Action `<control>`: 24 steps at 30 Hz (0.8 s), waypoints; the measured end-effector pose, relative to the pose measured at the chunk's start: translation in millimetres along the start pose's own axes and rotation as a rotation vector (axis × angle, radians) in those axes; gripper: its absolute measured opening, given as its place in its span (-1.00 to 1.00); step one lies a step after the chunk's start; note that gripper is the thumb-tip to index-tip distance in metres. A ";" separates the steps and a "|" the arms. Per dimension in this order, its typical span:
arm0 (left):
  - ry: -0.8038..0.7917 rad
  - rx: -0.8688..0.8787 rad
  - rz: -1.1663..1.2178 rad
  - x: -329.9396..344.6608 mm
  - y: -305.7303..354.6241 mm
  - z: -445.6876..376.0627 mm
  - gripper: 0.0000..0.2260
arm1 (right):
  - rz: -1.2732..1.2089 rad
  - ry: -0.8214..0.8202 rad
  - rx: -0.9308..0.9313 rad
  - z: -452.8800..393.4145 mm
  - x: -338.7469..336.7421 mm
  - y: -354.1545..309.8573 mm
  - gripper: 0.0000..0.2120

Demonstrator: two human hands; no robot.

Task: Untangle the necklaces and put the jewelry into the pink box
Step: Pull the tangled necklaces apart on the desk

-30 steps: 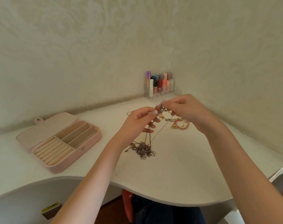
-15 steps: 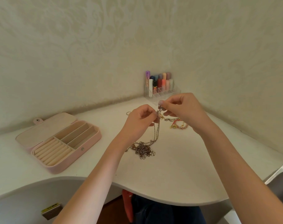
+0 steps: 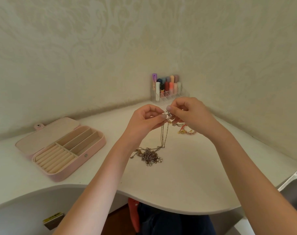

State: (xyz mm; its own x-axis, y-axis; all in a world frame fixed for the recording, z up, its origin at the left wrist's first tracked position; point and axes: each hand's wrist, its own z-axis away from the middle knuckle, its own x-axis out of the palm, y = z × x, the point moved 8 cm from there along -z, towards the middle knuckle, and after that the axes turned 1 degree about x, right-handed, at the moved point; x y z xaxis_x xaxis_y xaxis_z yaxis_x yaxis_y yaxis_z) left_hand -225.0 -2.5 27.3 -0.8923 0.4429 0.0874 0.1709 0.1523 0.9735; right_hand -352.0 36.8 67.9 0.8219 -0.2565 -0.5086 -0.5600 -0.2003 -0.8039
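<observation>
The person's left hand (image 3: pixel 145 120) and right hand (image 3: pixel 189 114) are meeting above the white curved desk (image 3: pixel 186 180), both with fingers curled and pinching the same small silver knot of clasps (image 3: pixel 168 114) between thumb and forefinger tips. From that pinch, thin silver and gold necklace chains (image 3: pixel 163 134) are hanging almost straight down, then bending left along the desktop into a tangled heap of metal links and small pearls (image 3: pixel 148 156), which is lying below and just nearer the left forearm. So the chains' long axis is running vertically from fingers to heap. A red-and-gold bracelet (image 3: pixel 186 130) is lying loose on the desk beneath the right wrist. The open pink jewelry box (image 3: pixel 86 156), its beige compartments empty, is sitting well apart to the left, on the left hand's side, so that hand is probably the nearer one for carrying a freed piece across. Nothing appears separated yet. A clear organiser of coloured lipstick tubes (image 3: pixel 168 87) is standing in the corner behind the hands.
</observation>
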 end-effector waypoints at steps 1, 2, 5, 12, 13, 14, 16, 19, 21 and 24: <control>-0.007 -0.003 0.006 0.5 0.0 0.0 -0.89 | 0.013 -0.011 0.000 -0.3 1.1 0.4 -0.79; -0.015 -0.006 0.010 1.0 -0.3 0.1 -0.88 | 0.028 -0.021 0.001 -0.4 2.1 0.6 -0.79; -0.037 -0.018 0.006 1.7 -2.4 -0.5 -0.86 | 0.044 -0.024 0.016 -0.1 2.8 2.7 -0.81; -0.045 -0.039 -0.040 6.8 -10.5 -2.1 -0.80 | -0.240 0.030 0.122 2.3 10.0 16.8 -0.81; -0.043 -0.047 -0.067 7.3 -11.5 -2.5 -0.82 | -0.268 0.029 0.142 2.9 11.6 19.4 -0.80; -0.047 -0.057 -0.095 7.7 -12.8 -2.6 -0.83 | -0.289 0.021 0.159 3.6 13.2 21.4 -0.79; -0.060 -0.082 -0.114 9.2 -16.8 -2.4 -0.85 | -0.318 -0.003 0.186 5.1 15.5 25.1 -0.77; -0.066 -0.116 -0.134 9.7 -23.7 -1.3 -0.88 | -0.307 -0.026 0.219 8.4 15.7 30.0 -0.75; -0.084 -0.127 -0.216 8.8 -30.1 -0.3 -0.94 | -0.354 -0.010 0.244 10.3 11.3 34.4 -0.74; -0.108 -0.153 -0.310 6.1 -44.4 2.4 -0.96 | -0.495 0.026 0.292 13.0 0.1 43.7 -0.74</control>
State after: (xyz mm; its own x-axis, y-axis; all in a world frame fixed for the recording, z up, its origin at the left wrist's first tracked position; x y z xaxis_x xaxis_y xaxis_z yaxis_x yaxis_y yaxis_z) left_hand -237.1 -4.4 -15.9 -0.8413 0.4881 -0.2322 -0.1733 0.1634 0.9712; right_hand -375.1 40.3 28.7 0.9738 -0.2230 -0.0447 -0.0535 -0.0337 -0.9980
